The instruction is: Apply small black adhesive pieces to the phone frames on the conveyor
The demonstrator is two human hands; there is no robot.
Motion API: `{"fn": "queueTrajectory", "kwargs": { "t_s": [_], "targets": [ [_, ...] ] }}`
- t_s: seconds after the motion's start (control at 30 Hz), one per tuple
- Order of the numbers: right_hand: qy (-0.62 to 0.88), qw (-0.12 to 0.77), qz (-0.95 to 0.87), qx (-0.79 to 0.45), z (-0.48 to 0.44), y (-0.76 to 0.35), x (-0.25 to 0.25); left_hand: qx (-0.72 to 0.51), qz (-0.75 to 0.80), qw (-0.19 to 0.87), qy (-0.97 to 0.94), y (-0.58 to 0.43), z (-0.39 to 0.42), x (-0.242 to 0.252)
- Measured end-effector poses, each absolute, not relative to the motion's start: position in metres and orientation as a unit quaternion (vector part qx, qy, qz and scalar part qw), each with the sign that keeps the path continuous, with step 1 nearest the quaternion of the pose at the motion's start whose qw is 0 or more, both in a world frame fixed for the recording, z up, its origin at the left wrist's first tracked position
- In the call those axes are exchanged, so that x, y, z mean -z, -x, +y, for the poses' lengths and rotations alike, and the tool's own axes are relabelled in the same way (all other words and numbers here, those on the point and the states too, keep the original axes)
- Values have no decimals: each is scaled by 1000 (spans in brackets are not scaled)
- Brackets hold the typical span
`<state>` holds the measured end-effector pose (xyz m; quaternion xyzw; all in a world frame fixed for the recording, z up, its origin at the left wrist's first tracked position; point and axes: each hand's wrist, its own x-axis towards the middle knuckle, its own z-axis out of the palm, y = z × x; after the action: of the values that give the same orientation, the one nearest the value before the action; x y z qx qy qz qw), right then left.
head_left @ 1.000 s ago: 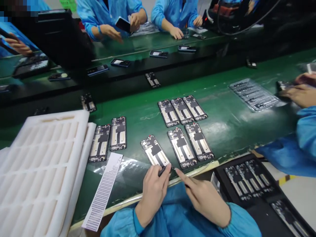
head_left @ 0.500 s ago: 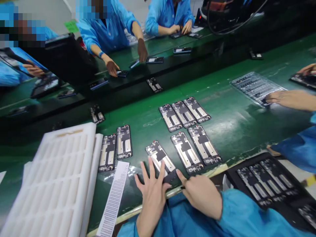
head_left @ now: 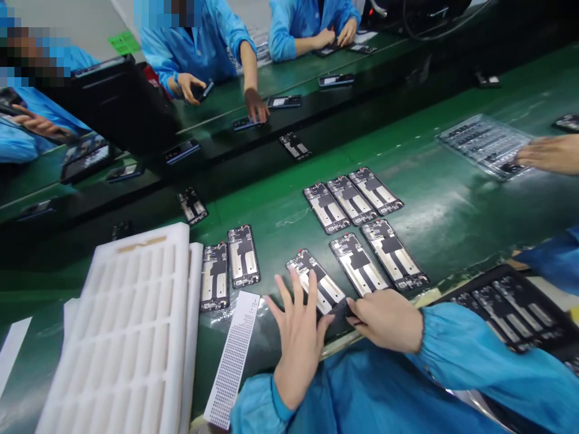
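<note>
While our left hand [head_left: 298, 346] lay with its grip spread over a phone assembly [head_left: 331, 292] at the near edge of the green worktop [head_left: 438, 211], our right hand [head_left: 391, 319] bent its fingers beside the black piece [head_left: 338, 316] at that assembly's lower end; we could not tell whether that grip pinched anything. White foam trays [head_left: 180, 301] leaned to our left, near a dotted sheet [head_left: 237, 355]. Beyond a dark channel [head_left: 244, 166], blue-coated co-workers [head_left: 312, 27] sat below a green sign [head_left: 124, 42], near a black screen [head_left: 115, 108].
</note>
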<state>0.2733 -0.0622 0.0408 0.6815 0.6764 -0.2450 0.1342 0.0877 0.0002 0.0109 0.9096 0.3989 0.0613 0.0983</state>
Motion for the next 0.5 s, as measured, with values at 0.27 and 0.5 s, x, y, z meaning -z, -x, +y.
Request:
{"fn": "queueTrajectory", "kwargs": {
  "t_s": [0.27,0.5],
  "targets": [
    [-782,67,588,196,-31,-260,-26,-351,515,102,-775,-18,19,-80],
    [-774,-64,608,162,25,-276,-7,-189,536,31,-823,69,6,1]
  ]
}}
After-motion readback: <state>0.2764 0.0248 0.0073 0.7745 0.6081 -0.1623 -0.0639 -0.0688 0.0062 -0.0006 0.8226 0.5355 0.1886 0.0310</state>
